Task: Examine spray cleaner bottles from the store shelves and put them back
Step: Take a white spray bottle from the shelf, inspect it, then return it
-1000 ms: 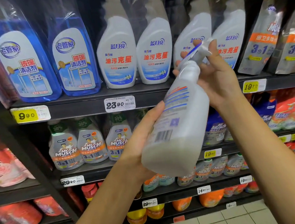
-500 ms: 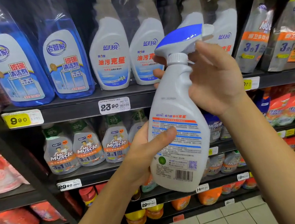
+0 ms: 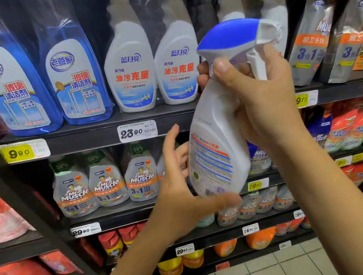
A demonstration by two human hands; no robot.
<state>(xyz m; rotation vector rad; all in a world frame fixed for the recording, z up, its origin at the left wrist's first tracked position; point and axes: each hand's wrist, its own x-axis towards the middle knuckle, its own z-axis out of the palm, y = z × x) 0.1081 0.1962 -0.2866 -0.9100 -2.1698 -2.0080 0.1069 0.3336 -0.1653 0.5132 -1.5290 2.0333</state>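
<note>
white plastic spray bottle with a blue-topped trigger head (image 3: 215, 138) held up in front of the shelves, near the camera, roughly upright with its base swung a little to the left; back label faces the camera, print blurred. right hand (image 3: 260, 101) wrapped around the bottle's neck and shoulder just under the trigger, thumb across the near side, fingertips (image 3: 202, 69) showing round the far left of the neck — a firm grasp. left hand (image 3: 181, 182) at the bottle's lower left, fingers spread and lifted, palm turned toward the bottle; thumb runs under the base and looks to be touching it, but the other fingers are apart from the plastic — not gripping. behind, on the dark upper shelf (image 3: 90, 136), two blue glass-cleaner bottles in clear sleeves (image 3: 41, 85) stand at far left, then two white trigger-less cleaner bottles with red lettering (image 3: 152, 72), upright and side by side. yellow price tag reading 9.90 (image 3: 19, 153) on the shelf edge at left, white tag reading 23.90 (image 3: 137, 131) to its right. silver-grey refill pouches (image 3: 309, 39) lean at far right of the same shelf. next shelf down: a row of grey-and-orange mr muscle bottles (image 3: 106, 182) left of the held bottle. pale tiled floor (image 3: 270, 269) at bottom right.
</note>
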